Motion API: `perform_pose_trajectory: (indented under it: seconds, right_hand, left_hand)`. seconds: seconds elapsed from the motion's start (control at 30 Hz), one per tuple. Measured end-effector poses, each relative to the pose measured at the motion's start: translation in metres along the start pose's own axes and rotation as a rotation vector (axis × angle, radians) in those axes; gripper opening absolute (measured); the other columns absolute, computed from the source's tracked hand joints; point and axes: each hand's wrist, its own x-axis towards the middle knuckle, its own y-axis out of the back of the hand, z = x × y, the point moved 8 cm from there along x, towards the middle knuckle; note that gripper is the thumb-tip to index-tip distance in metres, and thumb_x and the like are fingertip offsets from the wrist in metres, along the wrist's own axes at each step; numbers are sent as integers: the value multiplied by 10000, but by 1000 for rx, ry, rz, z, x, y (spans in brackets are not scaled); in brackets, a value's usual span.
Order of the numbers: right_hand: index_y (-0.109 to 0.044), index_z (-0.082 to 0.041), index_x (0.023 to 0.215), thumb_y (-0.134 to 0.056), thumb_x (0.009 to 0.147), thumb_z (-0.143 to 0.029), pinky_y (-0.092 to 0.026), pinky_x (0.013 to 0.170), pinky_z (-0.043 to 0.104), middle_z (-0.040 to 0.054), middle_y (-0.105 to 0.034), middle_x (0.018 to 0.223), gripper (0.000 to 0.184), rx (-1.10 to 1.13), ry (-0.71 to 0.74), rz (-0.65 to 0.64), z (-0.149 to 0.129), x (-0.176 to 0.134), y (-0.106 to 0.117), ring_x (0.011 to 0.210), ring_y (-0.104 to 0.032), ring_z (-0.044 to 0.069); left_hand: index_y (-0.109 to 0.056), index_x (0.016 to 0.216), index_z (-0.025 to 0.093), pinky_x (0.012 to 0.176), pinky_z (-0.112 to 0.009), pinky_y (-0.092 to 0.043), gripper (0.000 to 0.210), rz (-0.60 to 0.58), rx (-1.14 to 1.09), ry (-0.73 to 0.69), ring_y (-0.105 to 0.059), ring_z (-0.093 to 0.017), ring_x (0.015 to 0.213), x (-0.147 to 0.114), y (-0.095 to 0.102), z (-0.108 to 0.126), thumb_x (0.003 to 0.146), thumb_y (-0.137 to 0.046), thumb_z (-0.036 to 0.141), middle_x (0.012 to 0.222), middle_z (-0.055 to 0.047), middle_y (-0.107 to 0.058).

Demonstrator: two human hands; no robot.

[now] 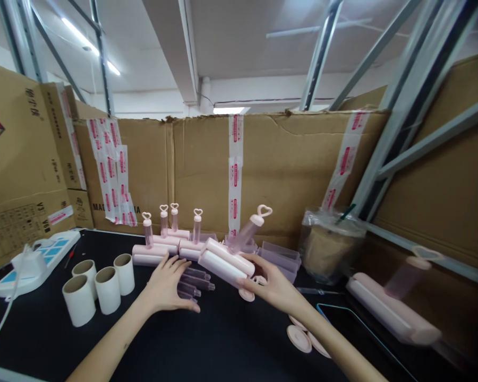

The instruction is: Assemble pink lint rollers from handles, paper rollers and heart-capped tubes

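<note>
My right hand (276, 284) holds a pink lint roller (227, 262) by its end, tilted, with its heart-topped translucent handle (245, 233) pointing up to the right. My left hand (165, 284) is open, fingers spread, just beside several loose translucent handles (197, 281) on the black table. Behind the left fingers stand more pink lint rollers (153, 254) with upright heart-topped handles. Translucent lilac covers (281, 260) lie behind my right hand. Below that hand are round pink caps (246, 294), and more pink discs (299, 338) sit partly under the right forearm.
White cardboard tubes (78, 301) stand at left, near a power strip (40, 265) with a plugged-in charger. A plastic-wrapped cup (326, 249) is at back right. A blue-edged dark tablet-like object (358, 323) and a blurred pink roller (394, 307) lie right. Cardboard walls (199, 164) enclose the table.
</note>
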Motion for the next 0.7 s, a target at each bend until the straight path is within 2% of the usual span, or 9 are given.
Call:
perform_pose_trajectory:
  seconds: [0.07,0.2,0.33,0.5,0.7]
  right_hand:
    - [-495,-194,1198,-657,712,-400,-478,779,362,80,-585,1066,552,-104,50,-8,-10,15,-7,861,-597,231]
    - [-531,-157,1135,-671,694,-361,-473,763,353,93,-537,1031,506,-246,109,-60,-22,47,-36,816,-583,215]
    - [-558,-118,1114,-698,665,-290,-445,821,369,100,-535,1002,501,-290,99,-87,-19,72,-64,852,-571,235]
    - [-551,-104,1126,-663,707,-291,-431,845,369,116,-495,1053,473,-342,89,-138,-11,78,-87,872,-567,235]
    - [-516,-113,1146,-658,714,-249,-436,817,343,108,-482,1057,475,-404,109,-184,-6,77,-99,860,-573,224]
  left_hand:
    - [-466,1260,185,1058,-537,-180,943,-19,6,-10,-405,-356,1209,1,-11,1,508,-624,734,1264,-134,-527]
    - [-498,1216,189,989,-501,-322,850,-26,-7,-7,-449,-340,1153,-3,-23,0,551,-627,703,1225,-132,-530]
    - [-466,1245,182,997,-509,-317,845,-33,7,10,-410,-344,1185,-12,-27,-2,589,-607,696,1251,-144,-488]
    - [-460,1257,174,1004,-516,-309,868,-59,18,39,-382,-355,1200,-15,-32,-6,592,-582,718,1270,-155,-456]
    - [-446,1271,179,993,-530,-315,875,-49,9,9,-388,-358,1186,-14,-33,-5,599,-570,724,1243,-155,-472]
